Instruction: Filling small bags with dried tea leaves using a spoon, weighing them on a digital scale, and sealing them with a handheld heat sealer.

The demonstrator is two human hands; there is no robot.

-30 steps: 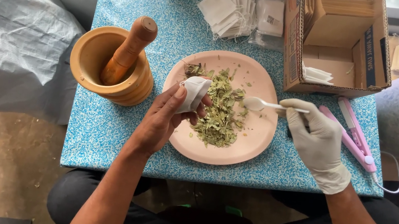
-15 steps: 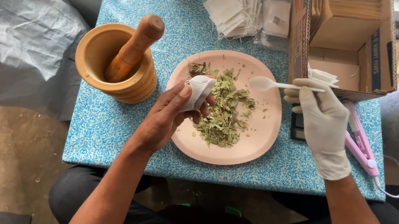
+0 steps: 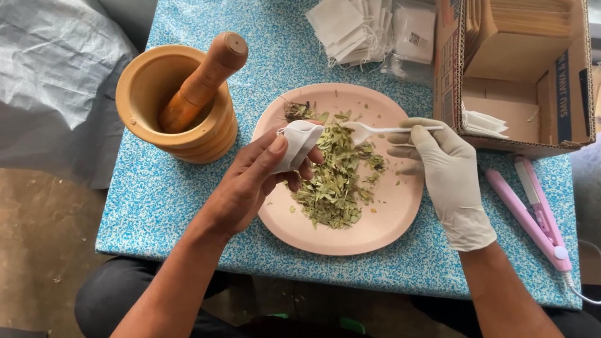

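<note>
My bare left hand point(image 3: 255, 178) holds a small white tea bag point(image 3: 295, 142) over the left side of a pink plate point(image 3: 380, 222). A heap of dried green leaves point(image 3: 338, 175) lies on the plate. My right hand point(image 3: 444, 176), in a white glove, grips a white plastic spoon point(image 3: 375, 131) by its handle. The spoon's bowl reaches left over the top of the leaf heap, close to the tea bag.
A wooden mortar with its pestle point(image 3: 181, 98) stands left of the plate. A pile of empty tea bags point(image 3: 359, 24) lies at the back. An open cardboard box point(image 3: 517, 67) sits back right, a pink heat sealer point(image 3: 531, 210) to the right. The table has a blue speckled cloth point(image 3: 150, 202).
My right hand has swung the spoon from the plate's right edge leftward over the leaves, toward the tea bag. The left hand has stayed in place with the bag.
</note>
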